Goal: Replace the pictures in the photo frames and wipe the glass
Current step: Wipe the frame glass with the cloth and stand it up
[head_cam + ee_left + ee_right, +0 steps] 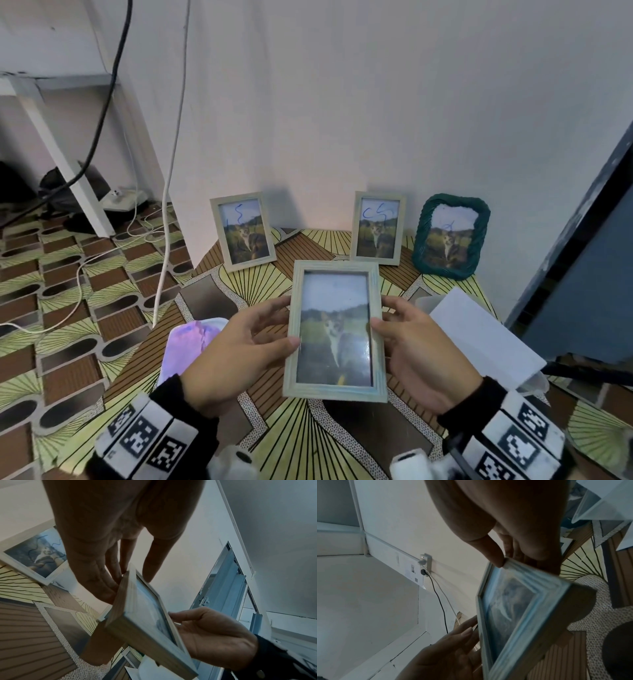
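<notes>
I hold a pale grey-green photo frame [335, 329] with a cat picture upright above the patterned table [281, 445]. My left hand [274, 325] pinches its left edge, thumb on the front and fingers behind. My right hand [387, 313] pinches the right edge the same way. No pen marks show on its glass. In the left wrist view my left hand [132, 574] holds the frame [145, 615] near a corner. The right wrist view shows the thumb of my right hand [501, 557] on the frame's [513, 615] rim.
Three frames lean on the wall at the back: a pale one [243, 231], another pale one [377, 228] and a green woven one [450, 236], all with blue scribbles. A purple-white cloth [191, 346] lies left, white paper [486, 342] right. A dark door [582, 274] stands at the right.
</notes>
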A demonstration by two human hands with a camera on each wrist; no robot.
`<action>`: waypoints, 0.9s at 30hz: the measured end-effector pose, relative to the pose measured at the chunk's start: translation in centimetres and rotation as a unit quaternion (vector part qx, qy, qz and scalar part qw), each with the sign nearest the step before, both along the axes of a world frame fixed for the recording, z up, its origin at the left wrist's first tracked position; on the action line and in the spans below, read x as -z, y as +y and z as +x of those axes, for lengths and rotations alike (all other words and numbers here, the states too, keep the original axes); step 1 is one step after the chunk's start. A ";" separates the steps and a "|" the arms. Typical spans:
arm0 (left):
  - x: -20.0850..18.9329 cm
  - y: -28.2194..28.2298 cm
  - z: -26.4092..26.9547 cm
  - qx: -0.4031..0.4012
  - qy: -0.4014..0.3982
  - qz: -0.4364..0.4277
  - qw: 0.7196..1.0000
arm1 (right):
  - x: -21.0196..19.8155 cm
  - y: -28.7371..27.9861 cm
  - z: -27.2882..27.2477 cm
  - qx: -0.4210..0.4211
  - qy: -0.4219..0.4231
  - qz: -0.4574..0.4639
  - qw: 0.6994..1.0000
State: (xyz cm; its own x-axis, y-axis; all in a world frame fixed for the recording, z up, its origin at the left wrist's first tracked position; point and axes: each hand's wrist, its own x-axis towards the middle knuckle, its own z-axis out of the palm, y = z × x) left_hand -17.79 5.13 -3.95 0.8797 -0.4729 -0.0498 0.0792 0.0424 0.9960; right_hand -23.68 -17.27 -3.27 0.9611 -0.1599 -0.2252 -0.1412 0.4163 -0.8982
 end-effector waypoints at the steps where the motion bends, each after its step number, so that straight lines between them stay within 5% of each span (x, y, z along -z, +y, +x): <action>1: -0.1 0.0 0.2 0.001 -0.003 0.003 1.000 | 0.0 0.0 0.3 0.002 -0.002 0.000 1.000; 11: -3.3 -1.5 7.3 -0.048 -0.049 -0.011 0.998 | -1.8 0.0 8.0 0.060 -0.083 -0.012 0.995; 27: -2.5 -6.4 23.8 -0.128 -0.050 0.027 0.990 | -1.1 -1.0 25.9 0.083 -0.120 -0.192 0.971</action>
